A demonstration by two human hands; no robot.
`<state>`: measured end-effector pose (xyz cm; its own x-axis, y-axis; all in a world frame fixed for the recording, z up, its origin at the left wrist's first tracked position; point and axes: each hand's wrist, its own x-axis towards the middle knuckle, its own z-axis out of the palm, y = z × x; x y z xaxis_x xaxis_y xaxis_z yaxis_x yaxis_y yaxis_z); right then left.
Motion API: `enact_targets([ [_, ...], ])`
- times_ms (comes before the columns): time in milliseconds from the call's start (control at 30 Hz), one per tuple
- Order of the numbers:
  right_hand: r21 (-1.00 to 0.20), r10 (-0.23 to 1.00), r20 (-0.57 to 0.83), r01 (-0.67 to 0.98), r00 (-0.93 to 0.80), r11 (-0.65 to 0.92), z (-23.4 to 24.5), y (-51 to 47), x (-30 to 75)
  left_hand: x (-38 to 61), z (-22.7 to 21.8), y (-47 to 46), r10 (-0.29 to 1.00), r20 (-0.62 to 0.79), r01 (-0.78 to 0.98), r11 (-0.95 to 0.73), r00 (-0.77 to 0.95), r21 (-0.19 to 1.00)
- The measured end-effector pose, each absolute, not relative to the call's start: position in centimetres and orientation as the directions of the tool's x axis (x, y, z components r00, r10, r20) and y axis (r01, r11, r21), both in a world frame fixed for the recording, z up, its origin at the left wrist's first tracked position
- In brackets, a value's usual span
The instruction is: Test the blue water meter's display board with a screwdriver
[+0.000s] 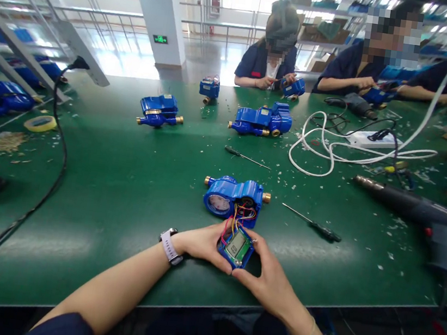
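Observation:
A small blue display module point(236, 247) with an LCD screen is pinched between both my hands near the front edge of the green table point(122, 187). My left hand point(201, 243), with a watch on its wrist, grips the module's left side. My right hand point(268, 279) grips its right side and lower corner. Coloured wires run from the module up into an opened blue water meter point(232, 197) with brass ends, lying just beyond my hands.
A black screwdriver point(314, 226) lies right of the meter, another screwdriver point(245, 156) farther back. A dark heat gun point(419, 212) lies at right, behind it a white cable point(332, 154) and a power strip point(369, 138). More blue meters point(160, 111) lie farther back. Three people work across the table.

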<state>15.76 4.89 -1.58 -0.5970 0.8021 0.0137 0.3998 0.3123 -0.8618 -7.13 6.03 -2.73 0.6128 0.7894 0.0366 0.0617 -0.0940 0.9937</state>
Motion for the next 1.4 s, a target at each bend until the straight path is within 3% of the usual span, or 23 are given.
enact_targets([
  [167,-0.752,0.805,0.104,0.483,-0.584,0.448,-0.7,7.6,19.3,-6.6,-3.0,5.9,0.781,0.068,0.000,-0.088,0.621,0.996],
  [333,-0.499,0.927,0.288,0.788,-0.241,0.360,-1.5,13.2,25.6,-6.7,-3.3,5.5,0.811,0.005,0.076,-0.062,0.586,0.995],
  [500,-0.260,0.951,0.174,0.919,-0.257,0.296,-4.9,16.7,29.5,-6.8,-2.8,5.6,0.796,0.060,0.101,-0.150,0.602,0.984],
  [633,-0.169,0.942,0.159,0.933,-0.294,0.319,-5.6,16.9,29.7,-6.7,-2.9,5.7,0.807,0.078,0.144,-0.199,0.586,0.969],
  [833,-0.275,0.930,0.124,0.889,-0.345,0.366,-4.4,17.8,28.1,-6.8,-3.6,5.7,0.812,0.094,0.142,-0.213,0.576,0.967],
  [1000,-0.574,0.934,0.051,0.755,-0.355,0.318,-0.5,14.6,26.5,-6.8,-3.2,5.6,0.825,0.087,0.163,-0.212,0.558,0.964],
  [1100,-0.705,0.829,0.059,0.565,-0.556,0.429,2.8,9.6,24.9,-6.8,-3.2,5.6,0.810,0.081,0.200,-0.239,0.581,0.950],
  [1200,-0.668,0.657,0.105,0.436,-0.747,0.602,4.6,5.0,23.1,-7.0,-3.3,5.9,0.783,0.108,0.185,-0.274,0.612,0.944],
  [1400,-0.559,0.593,0.142,0.430,-0.793,0.709,4.3,2.3,20.8,-7.3,-3.7,6.6,0.725,0.164,0.133,-0.334,0.669,0.933],
])
